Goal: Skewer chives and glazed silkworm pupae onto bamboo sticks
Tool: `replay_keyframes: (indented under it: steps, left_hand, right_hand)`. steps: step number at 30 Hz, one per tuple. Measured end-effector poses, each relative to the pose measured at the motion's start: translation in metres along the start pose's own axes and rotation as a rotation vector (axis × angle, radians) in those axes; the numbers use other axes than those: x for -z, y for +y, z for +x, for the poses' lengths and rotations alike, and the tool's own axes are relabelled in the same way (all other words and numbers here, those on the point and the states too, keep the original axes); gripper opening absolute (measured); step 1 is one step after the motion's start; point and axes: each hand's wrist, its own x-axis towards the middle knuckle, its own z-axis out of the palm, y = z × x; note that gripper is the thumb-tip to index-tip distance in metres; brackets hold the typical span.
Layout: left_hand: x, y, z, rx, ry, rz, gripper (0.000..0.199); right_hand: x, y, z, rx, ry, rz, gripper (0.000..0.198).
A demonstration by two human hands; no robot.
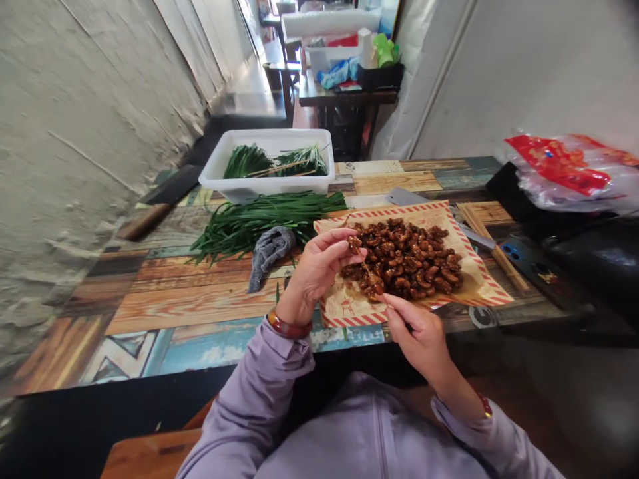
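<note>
Between both hands runs a thin skewer (366,267) with shiny brown pieces, which look like silkworm pupae, threaded on it. My left hand (324,261) pinches one of these pieces at the skewer's upper end. Lower and to the right, my right hand (417,332) has its fingers closed around the skewer's near end. Just beyond lies a heap of the same glossy pupae (412,256), spread on a sheet of paper (479,279) with a red striped border. Beside my left hand sits a crumpled grey cloth (272,253).
Long green chives (269,216) lie behind the cloth. A white plastic tub (267,189) holds more greens and sticks. At right are bare skewers (506,263), a knife (474,235), a phone (529,266) and a red-and-clear plastic bag (564,166). A cleaver (170,193) lies far left.
</note>
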Motion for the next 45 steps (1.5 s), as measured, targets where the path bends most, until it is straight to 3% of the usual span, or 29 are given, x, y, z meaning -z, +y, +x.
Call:
replay_keyframes:
  steps: [11,25,45]
  left_hand:
    - [0.006,-0.005,-0.003,0.012,0.034,-0.045,0.025]
    - [0.011,-0.007,-0.003,0.015,0.096,-0.085,0.018]
    - [0.009,-0.005,-0.003,0.002,0.113,-0.080,0.018]
  right_hand:
    - [0.003,-0.001,-0.004,-0.161,-0.104,-0.018,0.032]
    - [0.005,0.001,-0.007,-0.138,-0.165,-0.032,0.030]
    - [0.001,0.004,-0.005,-0.153,-0.151,-0.046,0.030]
